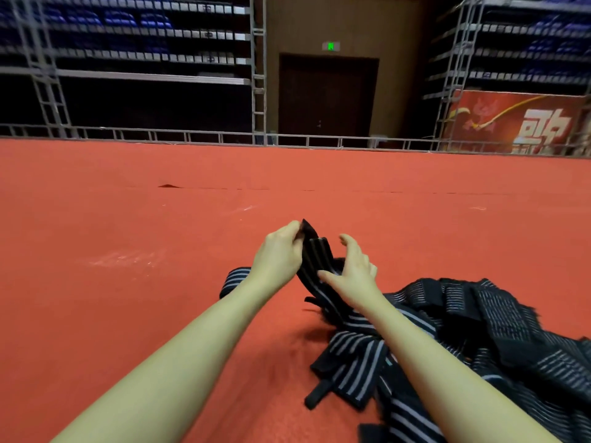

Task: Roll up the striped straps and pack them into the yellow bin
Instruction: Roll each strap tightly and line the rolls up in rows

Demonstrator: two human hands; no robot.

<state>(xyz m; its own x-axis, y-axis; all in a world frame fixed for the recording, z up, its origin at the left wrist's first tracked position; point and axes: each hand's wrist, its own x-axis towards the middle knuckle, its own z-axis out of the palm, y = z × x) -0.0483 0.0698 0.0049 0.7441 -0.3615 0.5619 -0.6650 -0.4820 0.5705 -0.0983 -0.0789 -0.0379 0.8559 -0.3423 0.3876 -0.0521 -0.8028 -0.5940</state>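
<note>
At frame center, my left hand (277, 251) pinches a striped strap's (315, 262) end; my right hand (355, 272) rests loose-fingered against it, pile of straps (479, 330) lower right.

Strap pile (479, 330) on floor (128, 251), right; door (327, 100) behind.

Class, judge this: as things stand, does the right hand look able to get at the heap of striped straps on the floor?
Probably yes. The heap of striped straps lies just beneath the right hand, nothing between; only the strap it touches, pinched by the left hand, occupies it.
</note>
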